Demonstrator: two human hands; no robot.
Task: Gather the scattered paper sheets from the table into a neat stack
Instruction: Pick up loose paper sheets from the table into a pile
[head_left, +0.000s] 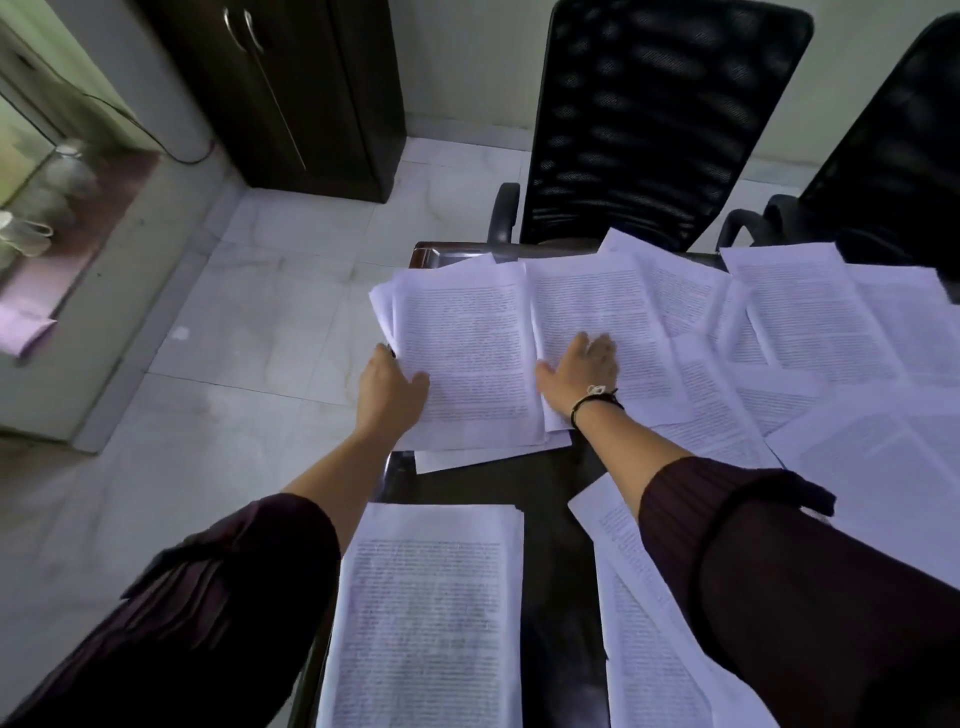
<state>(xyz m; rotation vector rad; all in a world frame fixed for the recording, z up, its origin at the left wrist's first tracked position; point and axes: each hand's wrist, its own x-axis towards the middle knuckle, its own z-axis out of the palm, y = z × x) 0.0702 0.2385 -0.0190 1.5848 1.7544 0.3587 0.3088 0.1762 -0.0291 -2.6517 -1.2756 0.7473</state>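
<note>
Printed white paper sheets cover a dark table (550, 545). My left hand (390, 385) grips the left edge of a loose pile of sheets (467, 358) at the table's far left corner, thumb on top. My right hand (584, 364) lies flat, fingers straight, on a neighbouring sheet (597, 306) just right of that pile. A tidier stack (431, 613) lies near me at the table's left edge. More scattered sheets (810, 322) overlap across the right side, and another sheet (631, 597) lies partly under my right forearm.
Two black mesh office chairs (660, 119) (893, 156) stand behind the table's far edge. A dark wooden cabinet (291, 88) stands on the tiled floor (249, 312) at the back left. The pile's left side overhangs the table edge.
</note>
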